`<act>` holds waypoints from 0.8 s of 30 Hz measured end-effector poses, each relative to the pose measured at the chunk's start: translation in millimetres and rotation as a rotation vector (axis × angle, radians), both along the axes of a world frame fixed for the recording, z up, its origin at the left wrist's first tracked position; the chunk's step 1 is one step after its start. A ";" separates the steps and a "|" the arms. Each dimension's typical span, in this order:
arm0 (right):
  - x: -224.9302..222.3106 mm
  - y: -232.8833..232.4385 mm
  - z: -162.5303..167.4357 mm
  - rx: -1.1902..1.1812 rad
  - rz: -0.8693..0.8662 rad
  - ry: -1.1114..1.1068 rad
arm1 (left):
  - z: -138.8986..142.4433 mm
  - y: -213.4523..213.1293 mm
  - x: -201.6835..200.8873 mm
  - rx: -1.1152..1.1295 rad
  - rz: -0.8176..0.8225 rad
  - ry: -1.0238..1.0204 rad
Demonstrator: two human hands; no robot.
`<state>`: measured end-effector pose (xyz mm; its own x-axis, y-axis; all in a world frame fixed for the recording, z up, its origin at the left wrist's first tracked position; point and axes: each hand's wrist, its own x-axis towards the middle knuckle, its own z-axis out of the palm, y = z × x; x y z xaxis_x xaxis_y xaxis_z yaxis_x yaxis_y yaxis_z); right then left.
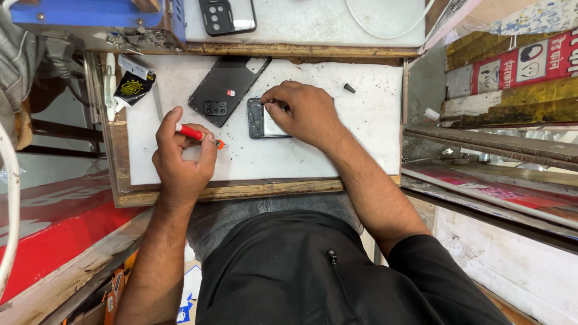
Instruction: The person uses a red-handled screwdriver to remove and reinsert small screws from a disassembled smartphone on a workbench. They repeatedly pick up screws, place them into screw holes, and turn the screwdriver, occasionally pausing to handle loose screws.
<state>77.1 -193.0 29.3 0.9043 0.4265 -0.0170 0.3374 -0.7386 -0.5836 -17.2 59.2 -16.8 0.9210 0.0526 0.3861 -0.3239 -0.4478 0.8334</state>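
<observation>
My left hand [180,153] is closed around a small red-handled screwdriver [194,133] with an orange tip, held just above the white work surface [337,150]. To its right, my right hand [304,111] rests on an opened phone body [260,119], fingertips pinching at its upper edge; what they hold is too small to tell. A black phone back cover [227,89] with camera cut-outs lies at an angle beside it, to the upper left.
Another black phone [227,15] lies on the upper shelf beside a white cable [385,27]. A black packet [131,89] sits at the board's left edge, a small dark bit [350,88] at upper right. Blue box [90,12] stands top left.
</observation>
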 end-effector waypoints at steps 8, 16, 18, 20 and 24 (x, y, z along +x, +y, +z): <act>0.3 0.3 -2.3 -0.013 0.019 -0.010 | 2.9 -8.5 3.5 -0.211 -0.008 0.053; -0.6 0.1 0.7 0.003 0.008 -0.001 | 7.9 -39.2 25.8 -0.490 -0.001 0.331; -0.4 -0.9 0.4 0.011 0.008 -0.007 | 9.6 -43.0 29.1 -0.479 0.001 0.358; -1.0 -0.6 -0.4 0.021 0.016 -0.014 | 11.2 -44.7 29.2 -0.457 -0.001 0.351; -0.4 -0.5 -0.2 0.008 0.011 -0.005 | 12.4 -45.2 30.7 -0.388 0.019 0.364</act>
